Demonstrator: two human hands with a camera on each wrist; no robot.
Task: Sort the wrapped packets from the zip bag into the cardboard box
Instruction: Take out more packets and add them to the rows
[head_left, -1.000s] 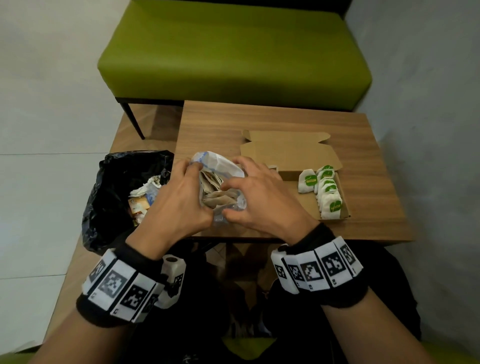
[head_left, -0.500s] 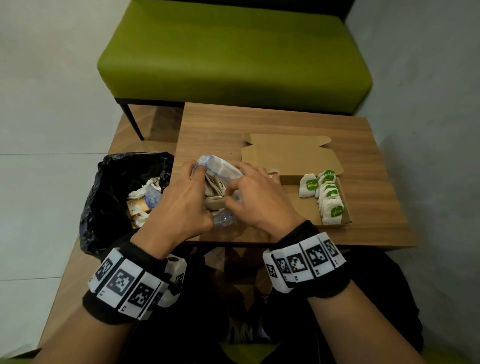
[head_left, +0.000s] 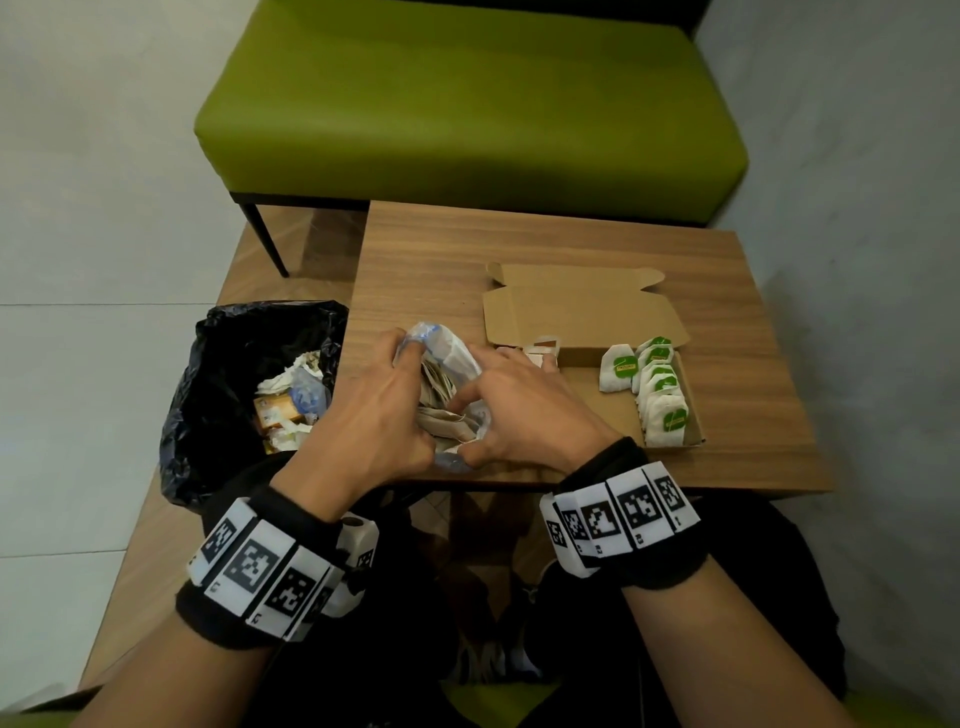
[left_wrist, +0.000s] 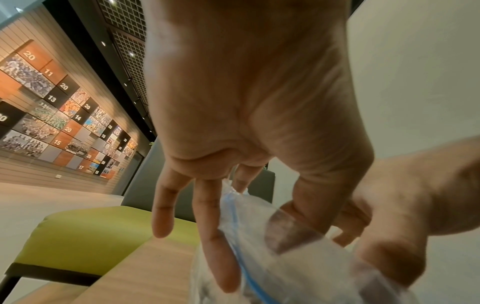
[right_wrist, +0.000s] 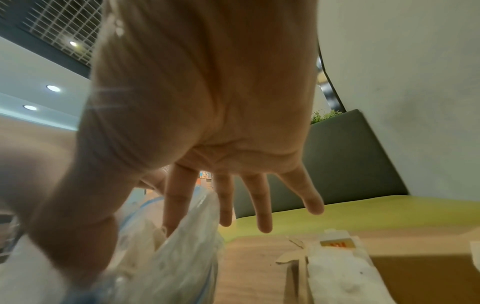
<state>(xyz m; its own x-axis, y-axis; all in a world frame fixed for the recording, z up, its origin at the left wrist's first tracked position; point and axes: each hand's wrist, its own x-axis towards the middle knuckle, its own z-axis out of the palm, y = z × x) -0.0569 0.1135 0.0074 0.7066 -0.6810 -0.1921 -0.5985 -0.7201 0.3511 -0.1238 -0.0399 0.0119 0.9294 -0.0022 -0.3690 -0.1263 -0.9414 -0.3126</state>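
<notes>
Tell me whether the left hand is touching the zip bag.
Touching. The left wrist view shows the left hand with its thumb pressed on the clear plastic of the zip bag and a finger lying along its blue strip.

— Where are your hands?

— Both are out in front of you, close together, backs up, wrists banded in black cuffs with white coded tags. Your left hand (head_left: 371, 415) has its thumb and forefinger pinching the clear zip bag (head_left: 452, 358) at its rim; your left wrist view shows the other fingers (left_wrist: 162, 207) hanging straight and loose.

— And the right?

— Your right hand (head_left: 519, 410) meets it from the other side, thumb and forefinger closed on the opposite edge of that bag. Its remaining fingers (right_wrist: 262, 205) spread out straight, apart from one another. Both forearms angle inward toward the middle.
</notes>
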